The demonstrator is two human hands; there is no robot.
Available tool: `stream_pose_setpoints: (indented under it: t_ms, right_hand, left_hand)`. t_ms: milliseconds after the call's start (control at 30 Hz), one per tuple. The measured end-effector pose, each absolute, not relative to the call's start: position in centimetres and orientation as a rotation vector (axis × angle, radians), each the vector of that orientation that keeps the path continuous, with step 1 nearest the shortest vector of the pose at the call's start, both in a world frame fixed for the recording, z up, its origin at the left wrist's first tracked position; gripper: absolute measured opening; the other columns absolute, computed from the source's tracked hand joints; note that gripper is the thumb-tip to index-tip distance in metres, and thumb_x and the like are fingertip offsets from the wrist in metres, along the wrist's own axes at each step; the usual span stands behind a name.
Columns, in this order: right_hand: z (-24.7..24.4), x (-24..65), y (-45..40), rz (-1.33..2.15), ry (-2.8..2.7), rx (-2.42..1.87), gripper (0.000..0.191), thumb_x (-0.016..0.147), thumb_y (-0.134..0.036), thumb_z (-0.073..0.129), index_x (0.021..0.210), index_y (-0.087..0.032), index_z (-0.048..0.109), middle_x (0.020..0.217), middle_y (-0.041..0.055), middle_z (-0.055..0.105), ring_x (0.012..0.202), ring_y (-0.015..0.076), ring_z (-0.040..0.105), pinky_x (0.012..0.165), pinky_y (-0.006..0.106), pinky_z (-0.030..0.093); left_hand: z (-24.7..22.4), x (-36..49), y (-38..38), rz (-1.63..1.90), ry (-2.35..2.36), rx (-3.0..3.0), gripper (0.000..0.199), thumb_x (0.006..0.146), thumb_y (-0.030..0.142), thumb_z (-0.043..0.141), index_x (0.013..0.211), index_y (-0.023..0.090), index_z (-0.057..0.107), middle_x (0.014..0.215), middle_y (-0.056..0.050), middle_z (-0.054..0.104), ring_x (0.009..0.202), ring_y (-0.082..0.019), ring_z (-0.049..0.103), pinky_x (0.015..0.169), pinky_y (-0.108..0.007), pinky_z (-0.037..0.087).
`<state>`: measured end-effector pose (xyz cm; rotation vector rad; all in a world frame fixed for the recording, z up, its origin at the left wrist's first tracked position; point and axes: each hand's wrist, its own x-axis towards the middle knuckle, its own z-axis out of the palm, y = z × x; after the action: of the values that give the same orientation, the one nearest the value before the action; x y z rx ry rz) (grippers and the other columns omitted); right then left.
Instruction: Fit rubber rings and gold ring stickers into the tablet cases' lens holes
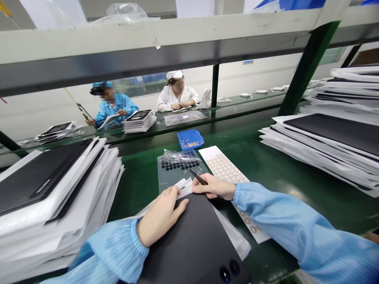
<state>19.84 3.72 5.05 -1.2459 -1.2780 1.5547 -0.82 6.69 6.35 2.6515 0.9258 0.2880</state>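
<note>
My left hand (pixel 161 216) lies flat on a black tablet-like panel (pixel 189 240), its fingertips near a white paper sleeve (pixel 185 187) under the panel's far edge. Two round lens-like circles (pixel 229 271) show at the panel's near end. My right hand (pixel 214 186) pinches black tweezers (pixel 198 177), their tips pointing away from the panel's far corner. Beyond the hands lie a clear-bagged sheet of black rings (pixel 177 167) and a white sheet of tan rings (pixel 225 167), which runs under my right forearm.
Tall stacks of black panels in white sleeves (pixel 50 185) (pixel 322 146) flank me on the green bench (pixel 281 173). A blue tray (pixel 190 139) holds small parts. Past a grey crossbeam (pixel 148 47), two seated co-workers (pixel 114 104) (pixel 177 92) handle similar stacks.
</note>
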Motion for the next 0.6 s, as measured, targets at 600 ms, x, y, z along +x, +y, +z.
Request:
stream_pose_setpoints:
  t_ms: [600]
  right_hand:
    - [5.9, 23.2, 5.3, 1.010, -0.969, -1.192, 0.043, 0.049, -0.045, 0.081, 0.063, -0.017, 0.053, 0.047, -0.0081, 0.042, 0.037, 0.0025, 0.030, 0.033, 0.018, 0.014]
  left_hand:
    - [13.0, -4.7, 11.4, -0.230, 0.880, 2.486, 0.046, 0.078, 0.064, 0.040, 0.068, 0.019, 0.046, 0.066, 0.001, 0.050, 0.062, -0.016, 0.050, 0.056, -0.026, 0.038]
